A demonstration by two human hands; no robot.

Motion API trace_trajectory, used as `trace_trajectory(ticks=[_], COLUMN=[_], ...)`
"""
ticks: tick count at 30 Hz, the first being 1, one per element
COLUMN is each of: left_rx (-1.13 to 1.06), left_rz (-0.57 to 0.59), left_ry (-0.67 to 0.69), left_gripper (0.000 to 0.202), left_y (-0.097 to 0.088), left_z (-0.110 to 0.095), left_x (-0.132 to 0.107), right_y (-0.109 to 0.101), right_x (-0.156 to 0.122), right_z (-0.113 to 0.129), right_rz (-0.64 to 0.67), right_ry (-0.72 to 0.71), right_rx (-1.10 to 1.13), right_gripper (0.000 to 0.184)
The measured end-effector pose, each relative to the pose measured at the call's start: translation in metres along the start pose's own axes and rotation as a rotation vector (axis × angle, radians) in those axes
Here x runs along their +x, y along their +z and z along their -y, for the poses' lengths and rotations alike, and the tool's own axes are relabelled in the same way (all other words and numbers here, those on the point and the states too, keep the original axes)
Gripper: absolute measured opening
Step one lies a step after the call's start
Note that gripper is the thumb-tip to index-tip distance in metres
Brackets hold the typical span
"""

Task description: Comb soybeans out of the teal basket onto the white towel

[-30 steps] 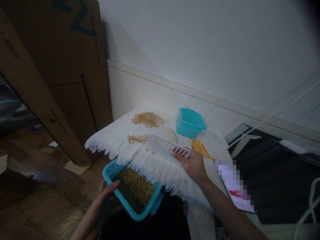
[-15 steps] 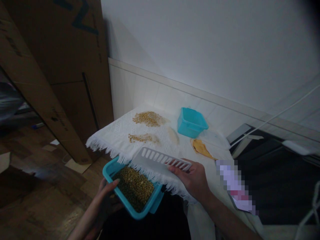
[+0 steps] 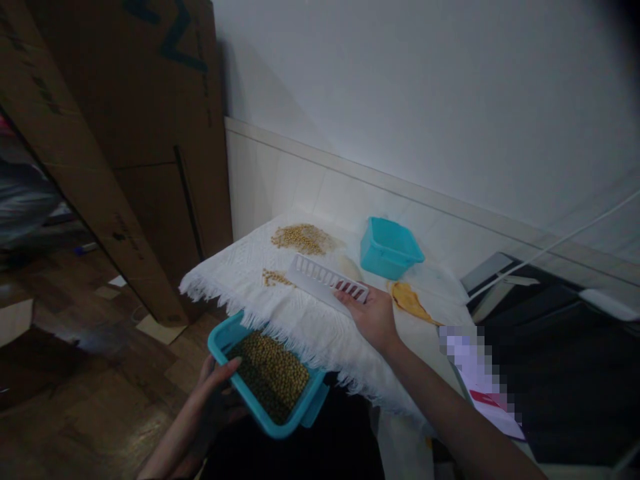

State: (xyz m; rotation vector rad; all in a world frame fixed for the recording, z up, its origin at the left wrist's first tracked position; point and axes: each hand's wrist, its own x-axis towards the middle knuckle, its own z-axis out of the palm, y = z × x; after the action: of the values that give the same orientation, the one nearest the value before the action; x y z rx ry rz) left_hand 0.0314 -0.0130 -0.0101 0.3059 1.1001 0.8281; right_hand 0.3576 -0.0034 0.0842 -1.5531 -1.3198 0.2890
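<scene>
My left hand (image 3: 216, 381) grips the left rim of a teal plastic bin (image 3: 276, 429), thumb over the edge. Inside lie yellow soybeans (image 3: 277, 363) and small dark green beans (image 3: 257, 383). The bin sits below the fringed edge of a white cloth (image 3: 295, 323), which overlaps its far side. My right hand (image 3: 374, 319) is closed round the right end of a light grey slotted plastic plate (image 3: 317, 283), held over the cloth. The plate's left end is beside a small patch of soybeans (image 3: 273, 277); whether it touches the cloth I cannot tell.
A larger soybean pile (image 3: 301, 238) lies farther back on the cloth. A second teal bin (image 3: 384, 257) stands near the wall, with a crumpled yellow-orange item (image 3: 411, 300) in front. A tall cardboard box (image 3: 150, 133) is at left; a white cable (image 3: 560, 247) crosses at right.
My right hand has moved the slotted plate farther up the cloth, away from the bin, to the small soybean patch. My left hand keeps its hold on the bin.
</scene>
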Motion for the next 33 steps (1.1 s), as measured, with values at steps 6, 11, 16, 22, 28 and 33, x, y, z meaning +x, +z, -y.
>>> trace_trajectory(ticks=[6, 11, 16, 22, 28, 33], left_rx=[0.038, 0.09, 0.083, 0.056, 0.062, 0.052], left_rz=[-0.04, -0.01, -0.038, -0.019, -0.044, -0.063], left_ry=[-0.006, 0.022, 0.022, -0.013, -0.013, 0.0], left_gripper=[0.118, 0.113, 0.111, 0.132, 0.12, 0.113], left_y=[-0.001, -0.001, -0.004, -0.007, 0.003, 0.003], left_z=[0.0, 0.0, 0.001, -0.003, -0.008, -0.007], left_x=[-0.001, -0.003, 0.002, 0.005, -0.011, -0.01], right_y=[0.0, 0.001, -0.001, -0.001, 0.0, 0.009], right_x=[0.001, -0.002, -0.003, 0.0, -0.001, -0.001], right_z=[0.006, 0.007, 0.004, 0.0, 0.002, 0.006], right_rz=[0.005, 0.017, 0.014, 0.011, -0.006, 0.032], right_ry=[-0.017, 0.003, -0.003, -0.017, -0.013, -0.029], right_rx=[0.006, 0.022, 0.009, 0.07, 0.081, 0.099], right_gripper=[0.039, 0.038, 0.034, 0.035, 0.035, 0.037])
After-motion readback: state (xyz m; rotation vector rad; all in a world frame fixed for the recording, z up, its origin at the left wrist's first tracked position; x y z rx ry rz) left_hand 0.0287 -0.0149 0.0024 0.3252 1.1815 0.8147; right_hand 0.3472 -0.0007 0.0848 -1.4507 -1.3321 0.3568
